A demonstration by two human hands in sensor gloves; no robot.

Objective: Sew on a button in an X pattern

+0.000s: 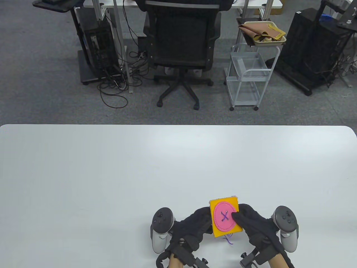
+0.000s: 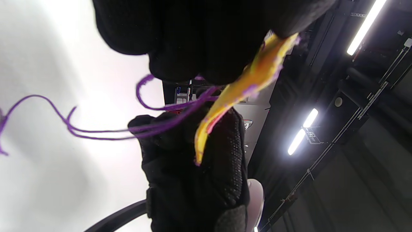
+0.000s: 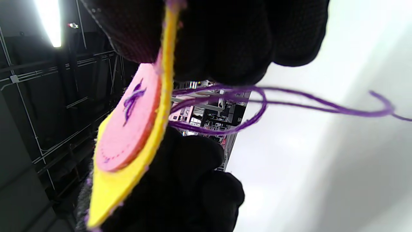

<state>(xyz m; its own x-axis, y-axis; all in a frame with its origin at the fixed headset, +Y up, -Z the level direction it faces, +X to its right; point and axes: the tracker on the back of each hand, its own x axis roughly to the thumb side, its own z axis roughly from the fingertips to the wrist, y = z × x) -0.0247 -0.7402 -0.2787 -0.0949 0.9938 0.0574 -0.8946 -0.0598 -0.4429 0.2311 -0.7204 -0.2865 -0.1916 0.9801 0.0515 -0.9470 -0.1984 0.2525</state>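
Observation:
A yellow felt square (image 1: 226,220) carries a pink felt button (image 1: 224,217) with a purple X of thread (image 1: 224,216) stitched at its middle. Both hands hold it just above the table near the front edge. My left hand (image 1: 199,220) grips the square's left edge, fingers behind it. My right hand (image 1: 245,219) grips the right edge, thumb on the pink button. Loose purple thread (image 1: 229,239) hangs below the square. It trails from the back in the left wrist view (image 2: 106,130) and in the right wrist view (image 3: 289,103). The felt (image 3: 128,135) shows edge-on there.
The white table (image 1: 111,173) stretches ahead and to both sides. Beyond its far edge stand an office chair (image 1: 181,50), a white wire cart (image 1: 248,75) with a tray of fabric on top, and black equipment racks.

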